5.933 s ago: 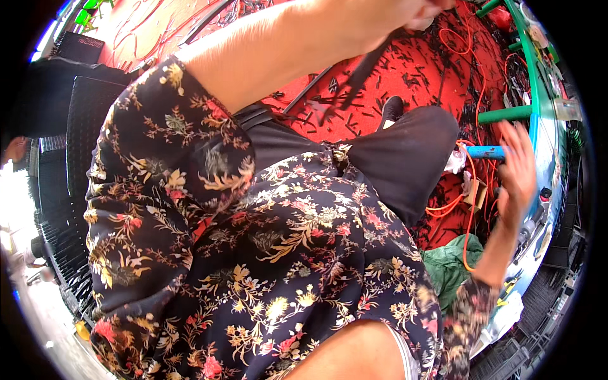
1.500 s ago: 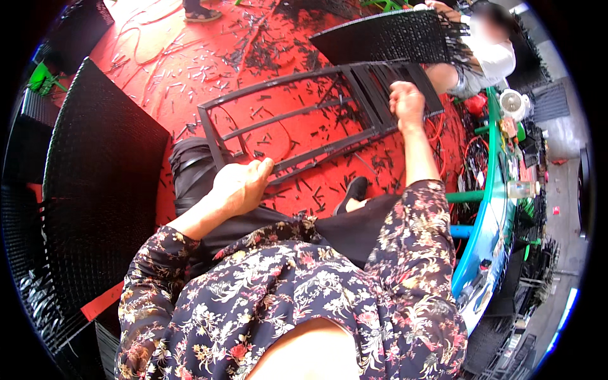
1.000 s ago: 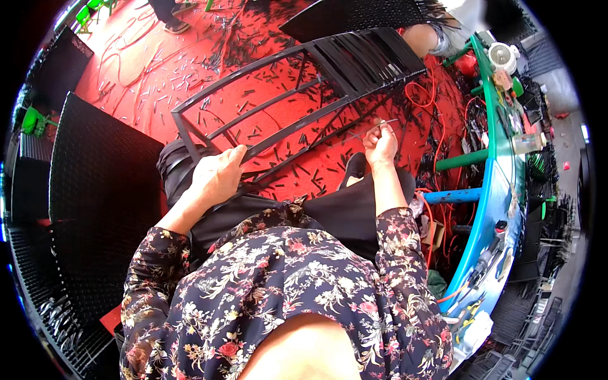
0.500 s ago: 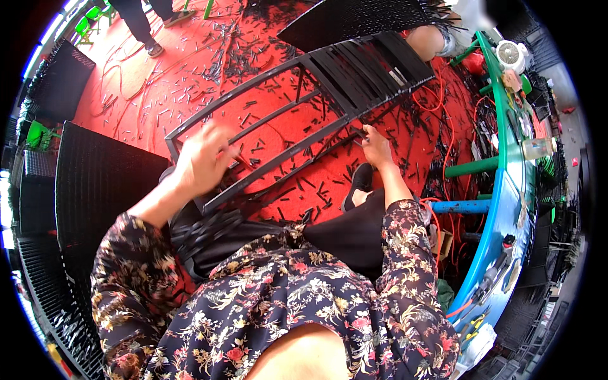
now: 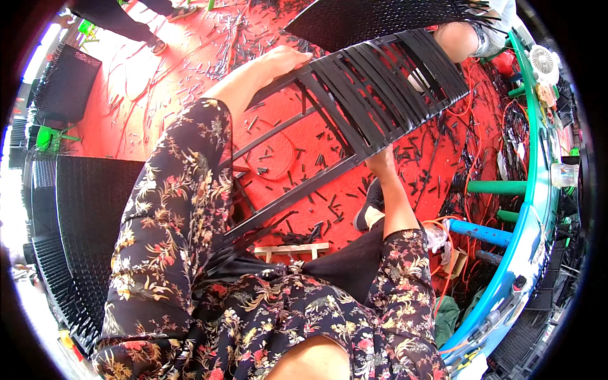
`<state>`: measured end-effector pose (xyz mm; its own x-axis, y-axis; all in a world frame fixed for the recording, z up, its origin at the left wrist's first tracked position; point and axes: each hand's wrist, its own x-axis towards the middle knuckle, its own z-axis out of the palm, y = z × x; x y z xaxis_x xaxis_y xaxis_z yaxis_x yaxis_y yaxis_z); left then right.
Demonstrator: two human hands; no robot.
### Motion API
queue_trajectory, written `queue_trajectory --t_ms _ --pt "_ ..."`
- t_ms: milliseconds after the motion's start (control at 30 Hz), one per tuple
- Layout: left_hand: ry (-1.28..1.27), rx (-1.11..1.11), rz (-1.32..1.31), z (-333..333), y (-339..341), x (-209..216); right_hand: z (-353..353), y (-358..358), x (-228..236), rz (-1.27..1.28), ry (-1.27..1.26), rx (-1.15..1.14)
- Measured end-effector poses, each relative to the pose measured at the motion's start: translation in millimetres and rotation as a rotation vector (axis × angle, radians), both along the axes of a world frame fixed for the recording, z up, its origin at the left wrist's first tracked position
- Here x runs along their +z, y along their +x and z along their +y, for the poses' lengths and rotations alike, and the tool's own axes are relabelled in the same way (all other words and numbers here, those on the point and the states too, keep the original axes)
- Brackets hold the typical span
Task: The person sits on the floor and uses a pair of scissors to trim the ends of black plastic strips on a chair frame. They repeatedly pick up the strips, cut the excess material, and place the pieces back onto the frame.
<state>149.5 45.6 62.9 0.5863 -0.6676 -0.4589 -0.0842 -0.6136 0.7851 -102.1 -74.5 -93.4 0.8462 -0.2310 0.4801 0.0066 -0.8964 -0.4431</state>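
A black metal frame [image 5: 297,190] slants across in front of me, its lower end near my lap. Flat black strips [image 5: 361,82] are wound side by side over its upper right part, with gaps between some. My left arm reaches across the frame, and my left hand [image 5: 288,61] is at its far rail, beside the edge of the strips. Its fingers are bent together there; what they pinch is too small to make out. Below the near rail is my right hand [image 5: 381,161], close to the strips' lower edge, its fingers hidden behind the frame.
Cut black scraps [image 5: 316,215] litter the red floor. A black woven panel [image 5: 354,19] rises beyond the frame, near another person's knee [image 5: 456,41]. On the right stands a green and blue table [image 5: 529,234]; more woven panels [image 5: 88,209] stand left. Another person's legs [image 5: 120,19] show far left.
My left hand has gone from the frame's lower left end up and across to the far rail. My right hand has slipped behind the near rail. The view has shifted slightly.
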Motion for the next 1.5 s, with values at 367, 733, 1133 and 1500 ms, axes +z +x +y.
queue_trajectory --t_ms 367,733,1133,1500 --pt "0.263 -0.497 -0.448 -14.5 25.9 -34.0 18.3 -0.3 0.0 0.115 -0.262 0.082" --pt "-0.166 0.145 -0.128 -6.2 -0.9 -16.2 9.5 -10.7 -4.2 0.149 0.107 -0.081" --pt "-0.806 0.081 -0.281 -16.4 -162.3 122.6 2.3 -38.3 54.3 0.142 0.980 -0.030" --pt "-0.743 -0.517 -0.147 10.9 -269.1 53.6 6.6 -54.0 18.1 0.104 1.352 -0.061"
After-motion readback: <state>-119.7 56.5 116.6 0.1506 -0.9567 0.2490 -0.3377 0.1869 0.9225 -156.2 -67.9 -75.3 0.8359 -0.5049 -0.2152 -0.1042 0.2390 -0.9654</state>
